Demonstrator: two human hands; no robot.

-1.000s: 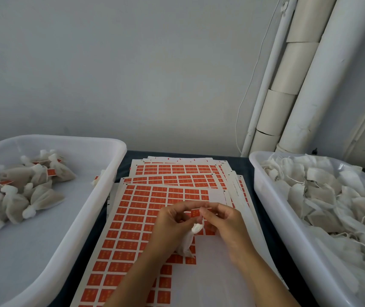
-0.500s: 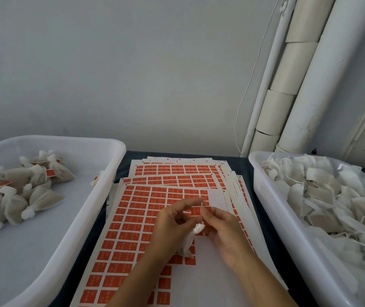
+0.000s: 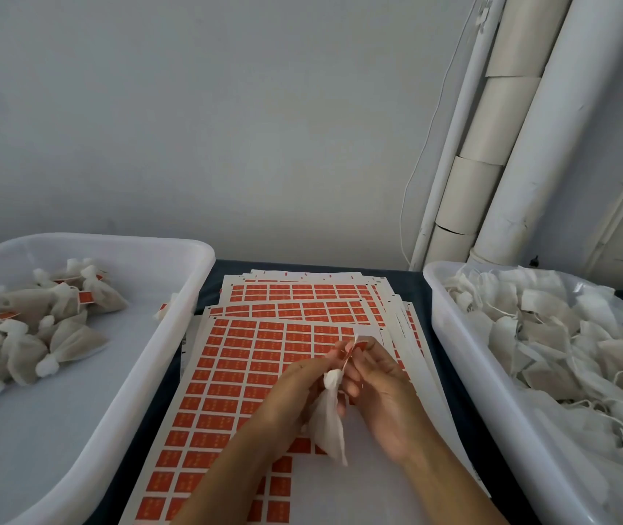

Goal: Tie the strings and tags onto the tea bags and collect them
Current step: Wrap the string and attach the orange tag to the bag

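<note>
Over the sticker sheets, my left hand (image 3: 295, 395) and my right hand (image 3: 382, 388) meet around one white tea bag (image 3: 327, 422), which hangs down between them with its tied neck at the top. My left hand grips the bag near the neck. My right fingers pinch a small orange tag (image 3: 355, 344) just above the bag. The string itself is too thin to make out. Finished tagged tea bags (image 3: 37, 327) lie heaped in the left white bin (image 3: 173, 320). Untied tea bags with loose strings (image 3: 552, 335) fill the right white bin (image 3: 454, 335).
Several sheets of orange tag stickers (image 3: 257, 358) are stacked on the dark table between the bins, the top one partly peeled bare at its lower right. White pipes (image 3: 510, 145) and a thin cable run up the wall at the back right.
Both hands have risen slightly; the tea bag now hangs lower and more in view, and my right fingers have brought an orange tag up above its neck.
</note>
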